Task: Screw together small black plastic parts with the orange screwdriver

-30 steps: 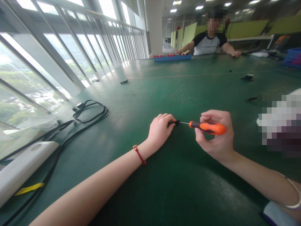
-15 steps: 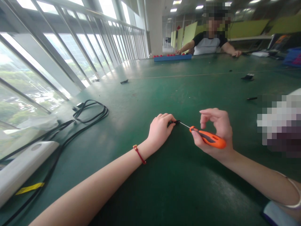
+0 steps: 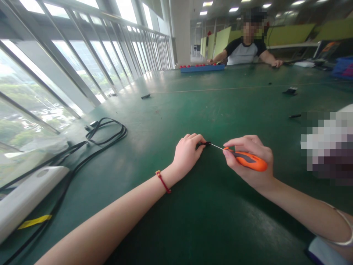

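Note:
Pinched between the thumb and forefinger of my left hand [image 3: 189, 149] is a small black part [image 3: 206, 143], held low over the green table; its exact kind is too small to make out. My right hand [image 3: 252, 156] grips an orange and dark grey screwdriver [image 3: 250, 161], its thumb and forefinger closed near the front of the handle. The thin metal shaft points left, and its tip meets the right end of the black part. My fingers hide most of that part.
Black cables [image 3: 107, 127] and a white power strip [image 3: 33, 195] lie at the left beside the railing. A blue tray with red pieces [image 3: 202, 68] stands at the far edge, near a seated person [image 3: 245, 51]. Small black pieces [image 3: 290, 91] lie scattered across the green table [image 3: 176, 110].
The forefinger of my right hand has come down from its raised position onto the front of the screwdriver's handle. My left hand and the black part have stayed in place.

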A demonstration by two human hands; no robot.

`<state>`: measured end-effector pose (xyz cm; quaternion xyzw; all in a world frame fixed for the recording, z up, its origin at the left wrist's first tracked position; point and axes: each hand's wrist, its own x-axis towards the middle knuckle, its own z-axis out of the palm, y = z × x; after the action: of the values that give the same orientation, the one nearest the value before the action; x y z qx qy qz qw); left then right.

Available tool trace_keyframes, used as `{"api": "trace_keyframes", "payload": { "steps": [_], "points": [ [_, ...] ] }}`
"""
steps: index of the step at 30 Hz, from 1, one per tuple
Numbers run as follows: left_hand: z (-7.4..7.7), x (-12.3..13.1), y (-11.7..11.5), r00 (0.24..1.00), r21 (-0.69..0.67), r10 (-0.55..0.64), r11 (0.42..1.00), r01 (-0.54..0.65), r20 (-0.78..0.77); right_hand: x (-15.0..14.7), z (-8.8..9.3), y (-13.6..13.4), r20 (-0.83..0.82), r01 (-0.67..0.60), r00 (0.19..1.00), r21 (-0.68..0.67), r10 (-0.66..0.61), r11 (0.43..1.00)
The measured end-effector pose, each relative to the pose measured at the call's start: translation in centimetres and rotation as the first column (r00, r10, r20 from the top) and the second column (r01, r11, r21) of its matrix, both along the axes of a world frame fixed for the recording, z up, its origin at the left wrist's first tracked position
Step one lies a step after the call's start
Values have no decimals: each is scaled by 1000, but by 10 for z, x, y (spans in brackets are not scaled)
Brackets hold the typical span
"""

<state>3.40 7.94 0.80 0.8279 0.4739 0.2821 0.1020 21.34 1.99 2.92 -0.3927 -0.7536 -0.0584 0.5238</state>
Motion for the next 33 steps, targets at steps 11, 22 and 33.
{"api": "trace_keyframes", "payload": {
  "steps": [11, 22, 33],
  "points": [
    [1, 1, 0, 1000, -13, -1, 1000, 1, 2, 1, -2, 1, -20, -5, 1000, -29, 5, 1000],
    [2, 1, -1, 1000, -16, 10, 1000, -11, -8, 2, -7, 5, -146, 2, 989, -24, -6, 1000],
    [3, 1, -1, 1000, -39, 18, 999, -18, -9, 1, -6, 2, -120, 40, 992, -36, -44, 999]
  ]
}}
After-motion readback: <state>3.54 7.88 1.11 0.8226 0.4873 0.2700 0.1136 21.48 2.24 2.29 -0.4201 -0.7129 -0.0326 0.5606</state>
